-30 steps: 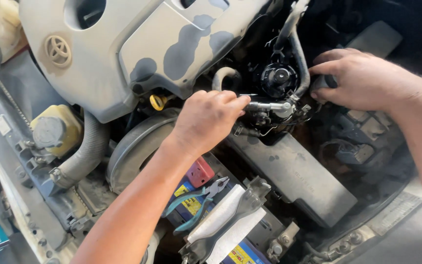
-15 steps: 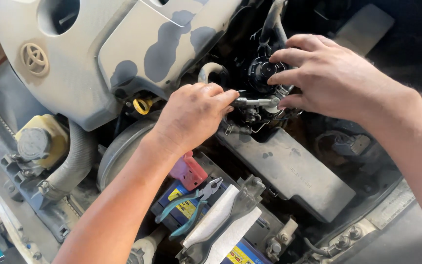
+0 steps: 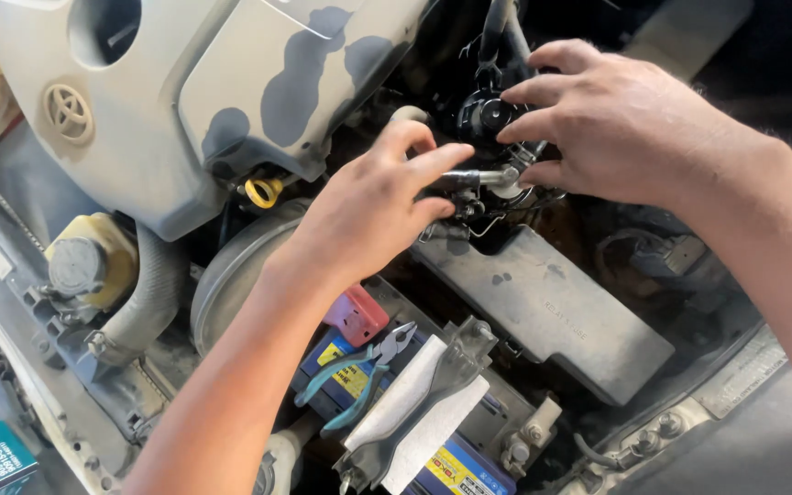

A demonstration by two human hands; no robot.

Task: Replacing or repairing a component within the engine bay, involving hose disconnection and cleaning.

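I look down into a car's engine bay. My left hand (image 3: 373,206) pinches the handle of a small metal wrench (image 3: 474,177) that lies level and points right. My right hand (image 3: 611,124) reaches in from the right, its fingertips on the wrench's head and on a round black part (image 3: 486,115) with hoses running up from it. Both hands meet at that part, above a grey fuse box cover (image 3: 543,307).
A dusty grey engine cover (image 3: 203,92) fills the upper left, with a yellow dipstick ring (image 3: 263,192) below it. Teal-handled pliers (image 3: 355,371) lie on the blue battery (image 3: 451,463) beside a red terminal cap (image 3: 357,314). A yellowish reservoir (image 3: 84,261) sits at left.
My right hand has moved left from the far side onto the black part and the wrench head. My left hand stays on the wrench handle. The view has shifted a little.
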